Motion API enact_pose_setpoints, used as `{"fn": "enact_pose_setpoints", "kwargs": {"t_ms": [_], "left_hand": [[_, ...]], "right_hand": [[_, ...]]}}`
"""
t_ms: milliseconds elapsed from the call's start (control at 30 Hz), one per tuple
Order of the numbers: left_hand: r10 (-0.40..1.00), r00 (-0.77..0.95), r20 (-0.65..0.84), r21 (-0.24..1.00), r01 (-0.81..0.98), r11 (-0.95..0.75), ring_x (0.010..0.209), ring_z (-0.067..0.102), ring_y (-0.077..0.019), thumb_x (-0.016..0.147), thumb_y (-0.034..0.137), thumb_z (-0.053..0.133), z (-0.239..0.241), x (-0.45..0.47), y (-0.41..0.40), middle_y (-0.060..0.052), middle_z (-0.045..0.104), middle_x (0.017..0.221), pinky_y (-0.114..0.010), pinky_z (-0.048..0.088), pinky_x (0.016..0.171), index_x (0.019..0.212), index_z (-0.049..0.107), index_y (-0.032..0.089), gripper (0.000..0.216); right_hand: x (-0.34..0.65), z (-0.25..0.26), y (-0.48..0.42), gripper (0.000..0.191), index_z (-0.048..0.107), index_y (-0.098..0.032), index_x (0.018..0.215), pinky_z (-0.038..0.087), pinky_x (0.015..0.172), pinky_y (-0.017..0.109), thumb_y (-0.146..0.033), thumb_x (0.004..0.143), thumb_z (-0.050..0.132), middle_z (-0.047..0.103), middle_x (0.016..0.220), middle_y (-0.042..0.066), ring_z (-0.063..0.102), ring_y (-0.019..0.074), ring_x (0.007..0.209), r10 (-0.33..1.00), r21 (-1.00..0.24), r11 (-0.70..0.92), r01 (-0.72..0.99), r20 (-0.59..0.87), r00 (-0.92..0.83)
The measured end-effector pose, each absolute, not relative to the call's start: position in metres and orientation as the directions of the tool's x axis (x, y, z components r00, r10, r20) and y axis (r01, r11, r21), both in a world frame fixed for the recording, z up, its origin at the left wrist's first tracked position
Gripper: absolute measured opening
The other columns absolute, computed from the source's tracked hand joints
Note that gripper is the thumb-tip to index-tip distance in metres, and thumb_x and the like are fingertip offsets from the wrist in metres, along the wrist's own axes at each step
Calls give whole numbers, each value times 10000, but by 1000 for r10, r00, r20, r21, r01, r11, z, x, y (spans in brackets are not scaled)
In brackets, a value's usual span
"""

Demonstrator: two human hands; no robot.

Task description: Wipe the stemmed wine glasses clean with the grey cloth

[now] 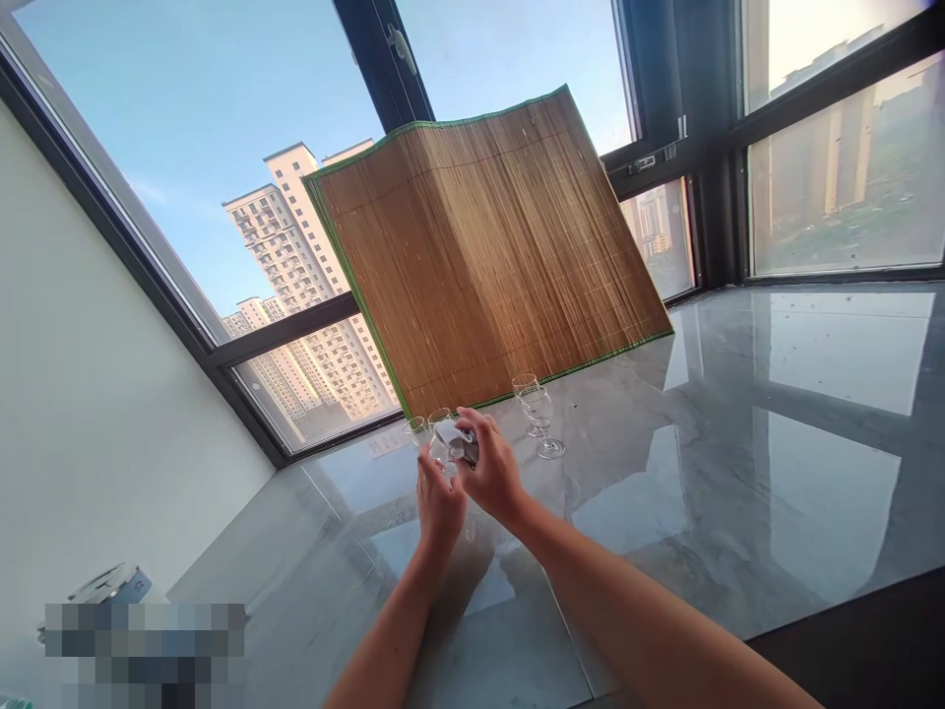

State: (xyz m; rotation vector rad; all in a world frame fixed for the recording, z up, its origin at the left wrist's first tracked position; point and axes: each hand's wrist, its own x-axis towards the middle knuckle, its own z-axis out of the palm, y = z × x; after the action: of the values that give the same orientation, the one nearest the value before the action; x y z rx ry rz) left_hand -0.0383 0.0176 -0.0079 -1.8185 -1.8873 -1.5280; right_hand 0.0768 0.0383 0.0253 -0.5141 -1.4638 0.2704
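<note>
My left hand [441, 507] and my right hand [493, 468] meet above the glossy counter [509, 630]. Between them is a clear drinking glass [445, 434], tilted, with the fingers of both hands curled round it. A dark grey patch shows by my right fingers; whether it is a separate thing or a reflection I cannot tell. Just behind my hands, the rims of two clear glasses [414, 426] show, their lower parts hidden. To the right of my right hand stand two stemmed glasses, the nearer one [536, 406] partly overlapping the farther one [524, 382].
A brown slatted bamboo mat [479, 256] with green edging leans upright against the window frame [373, 59] behind the glasses. A white wall [89, 374] borders the counter at left. A pale box-like object [110, 585], partly pixelated, is at lower left. The counter's dark front edge [871, 630] is at lower right.
</note>
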Motion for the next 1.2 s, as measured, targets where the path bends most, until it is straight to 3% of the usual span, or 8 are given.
{"fn": "enact_pose_setpoints", "kwargs": {"t_ms": [167, 333, 533, 667, 833, 967, 1100, 1200], "left_hand": [[744, -222, 631, 427, 900, -93, 1063, 581, -249, 798, 129, 489, -9, -37, 14, -110, 590, 1179, -411, 443, 915, 1363, 319, 220, 597], [730, -262, 631, 299, 951, 82, 1221, 504, -301, 781, 132, 478, -9, -43, 13, -156, 545, 1284, -480, 365, 1005, 1394, 317, 165, 634], [736, -193, 649, 211, 975, 69, 1231, 488, -293, 790, 137, 464, -7, -42, 12, -141, 564, 1251, -462, 344, 1015, 1341, 425, 176, 553], [720, -188, 668, 202, 977, 68, 1220, 488, -297, 784, 139, 469, -7, -39, 10, -140, 562, 1257, -458, 341, 1010, 1345, 433, 164, 563], [693, -211, 689, 209, 974, 88, 1200, 492, -296, 786, 129, 467, -8, -39, 9, -145, 552, 1268, -457, 342, 999, 1345, 413, 159, 563], [695, -162, 700, 164, 984, 64, 1178, 496, -284, 778, 109, 473, -9, -37, 8, -130, 560, 1222, -443, 347, 992, 1328, 420, 171, 556], [709, -119, 695, 119, 992, 51, 1154, 499, -282, 757, 94, 487, -8, -36, 7, -120, 563, 1162, -436, 349, 983, 1312, 447, 184, 564], [714, -109, 691, 97, 994, 57, 1143, 501, -284, 754, 86, 493, -7, -38, 7, -116, 567, 1133, -436, 348, 981, 1316, 457, 186, 572]], "right_hand": [[84, 26, 47, 614, 508, -218, 1285, 480, 868, 288, -23, 704, 479, 644, 1050, 55, 583, 175, 995, 625, -611, 750, 253, 780, 31], [90, 28, 52, 727, 450, -281, 1419, 457, 807, 266, -74, 725, 508, 659, 1048, 42, 606, 167, 908, 756, -658, 630, 412, 642, -130], [93, 25, 58, 749, 409, -252, 1455, 432, 782, 265, -106, 728, 509, 672, 1047, 57, 612, 186, 946, 843, -704, 507, 498, 525, -117], [95, 25, 58, 760, 362, -273, 1484, 416, 739, 273, -145, 750, 510, 670, 1051, 72, 620, 196, 900, 839, -639, 510, 576, 518, -168], [99, 32, 52, 762, 322, -290, 1503, 407, 785, 266, -181, 772, 505, 669, 1091, 57, 614, 186, 940, 808, -609, 581, 541, 514, -288], [100, 35, 49, 666, 349, -258, 1494, 407, 799, 273, -303, 842, 477, 683, 1048, 59, 622, 201, 938, 804, -640, 595, 487, 466, -370], [99, 33, 51, 575, 405, -229, 1473, 413, 858, 294, -330, 908, 378, 664, 1185, 97, 616, 226, 1051, 814, -692, 577, 434, 445, -373], [99, 32, 52, 576, 440, -241, 1456, 430, 856, 306, -370, 895, 425, 671, 1192, 90, 622, 239, 1053, 811, -719, 569, 398, 412, -416]]}}
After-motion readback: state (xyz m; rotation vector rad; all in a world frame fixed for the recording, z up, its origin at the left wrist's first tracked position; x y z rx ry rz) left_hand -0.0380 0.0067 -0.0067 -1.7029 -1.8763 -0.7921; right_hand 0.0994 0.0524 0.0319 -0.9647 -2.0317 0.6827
